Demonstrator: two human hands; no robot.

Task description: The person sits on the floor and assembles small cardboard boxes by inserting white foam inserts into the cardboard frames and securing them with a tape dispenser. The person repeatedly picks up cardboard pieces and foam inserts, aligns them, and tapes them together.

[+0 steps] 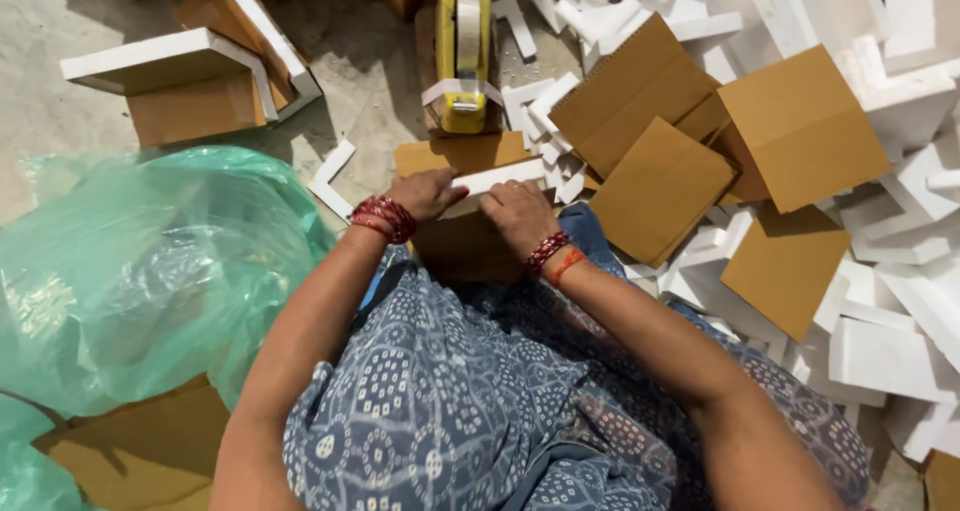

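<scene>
My left hand (425, 193) and my right hand (517, 216) both press on a white foam strip (497, 178) that lies along the top edge of a brown cardboard piece (462, 243) in front of my lap. Fingers of both hands curl over the strip. Each wrist wears red bangles. A yellow tape dispenser (463, 46) with a roll of clear tape stands just beyond the cardboard.
A green plastic bag (140, 271) bulges at the left. Cardboard sheets (660, 186) and white foam pieces (900, 251) pile up at the right. A foam-framed cardboard assembly (190, 76) lies at the upper left on the concrete floor (40, 31).
</scene>
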